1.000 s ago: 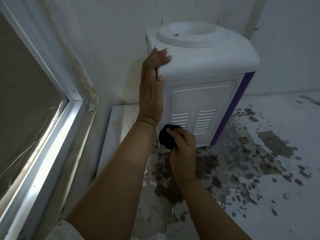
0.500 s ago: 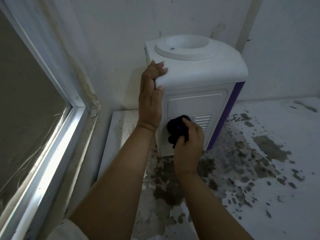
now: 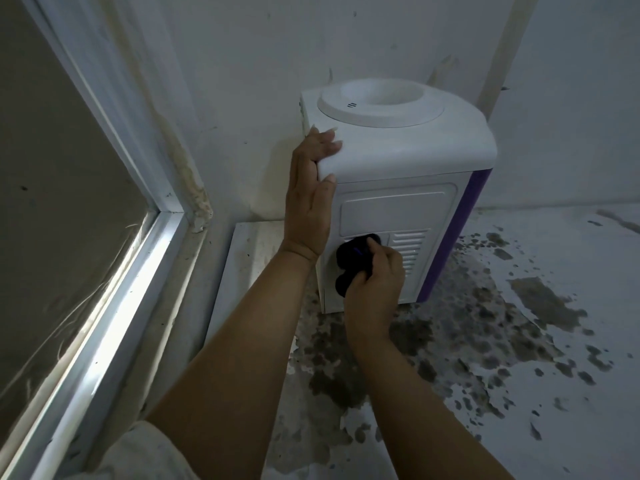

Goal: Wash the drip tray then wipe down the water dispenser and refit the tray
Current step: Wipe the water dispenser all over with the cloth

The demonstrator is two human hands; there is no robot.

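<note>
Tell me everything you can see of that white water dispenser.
The water dispenser is a white, plastic-looking box standing upright on a stained surface near the wall. Its top has a round, empty bottle socket; the panel facing us has vent slots, and one side is purple. The left hand grips its top corner; the right hand presses a dark cloth against the panel.
</note>
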